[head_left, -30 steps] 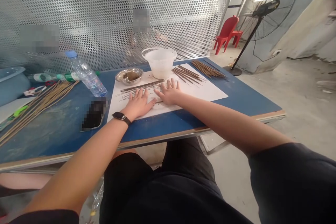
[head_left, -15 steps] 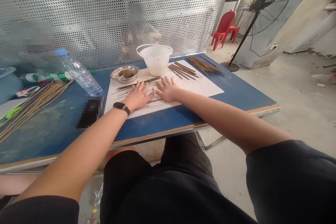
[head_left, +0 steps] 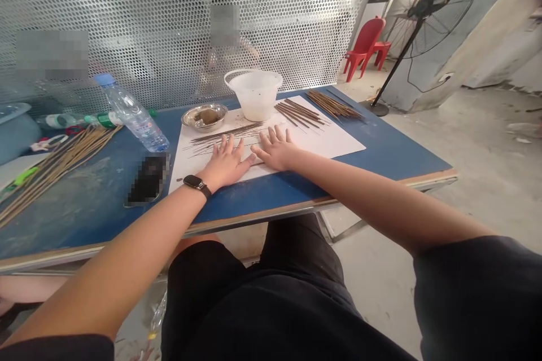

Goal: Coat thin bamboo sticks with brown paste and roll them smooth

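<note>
Both hands lie palm down on a white board, fingers spread. My left hand, with a black band on the wrist, rests beside several thin dark sticks. Close to its right, my right hand is pressed flat, the two thumbs nearly meeting. A short length of thin brown stick shows between the hands; how much lies under the palms is hidden. Several thicker brown sticks are laid out on the board beyond my right hand. A metal bowl holds a brown lump.
A white bucket stands at the board's back edge. More brown sticks lie at the right. On the left are a water bottle, a phone and long tan sticks. A perforated metal screen rises behind the table.
Both hands slid slightly forward over the board, then came back a little toward me, staying flat. The view shifted slightly; the bowl, bucket and laid-out sticks stayed in place.
</note>
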`<state>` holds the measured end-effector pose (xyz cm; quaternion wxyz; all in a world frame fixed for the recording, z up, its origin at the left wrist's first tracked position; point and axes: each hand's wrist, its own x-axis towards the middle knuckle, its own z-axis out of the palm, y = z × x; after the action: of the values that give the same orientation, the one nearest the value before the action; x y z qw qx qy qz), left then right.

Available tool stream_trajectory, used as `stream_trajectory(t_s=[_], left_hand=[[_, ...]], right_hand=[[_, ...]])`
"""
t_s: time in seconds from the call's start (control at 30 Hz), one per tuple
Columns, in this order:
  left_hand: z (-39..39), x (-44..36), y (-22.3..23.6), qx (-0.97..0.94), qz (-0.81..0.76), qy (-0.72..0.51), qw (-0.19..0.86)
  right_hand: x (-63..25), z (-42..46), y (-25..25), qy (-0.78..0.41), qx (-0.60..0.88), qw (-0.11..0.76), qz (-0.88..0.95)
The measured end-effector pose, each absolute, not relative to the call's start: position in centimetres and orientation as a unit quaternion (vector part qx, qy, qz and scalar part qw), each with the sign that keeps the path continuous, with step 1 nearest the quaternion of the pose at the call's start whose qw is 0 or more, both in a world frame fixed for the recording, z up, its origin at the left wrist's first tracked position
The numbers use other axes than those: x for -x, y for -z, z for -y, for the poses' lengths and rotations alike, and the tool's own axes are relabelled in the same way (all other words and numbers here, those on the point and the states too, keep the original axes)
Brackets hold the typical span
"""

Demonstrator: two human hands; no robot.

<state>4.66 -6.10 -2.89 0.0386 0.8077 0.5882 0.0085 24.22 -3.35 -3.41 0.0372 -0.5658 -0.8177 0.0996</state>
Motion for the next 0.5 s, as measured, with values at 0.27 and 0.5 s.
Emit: stream_trajectory(t_s=[0.27, 0.5], left_hand=[[3.3, -4.2, 2.6, -0.81, -0.585, -0.014, 0.049], [6.3, -3.8, 2.9, -0.842, -0.536, -0.042, 0.052]], right_hand=[[-23.8, 0.4, 3.5, -0.093, 0.545, 0.022, 0.833], [-25.3, 4.3, 2.6, -0.045, 0.518, 0.111, 0.847]])
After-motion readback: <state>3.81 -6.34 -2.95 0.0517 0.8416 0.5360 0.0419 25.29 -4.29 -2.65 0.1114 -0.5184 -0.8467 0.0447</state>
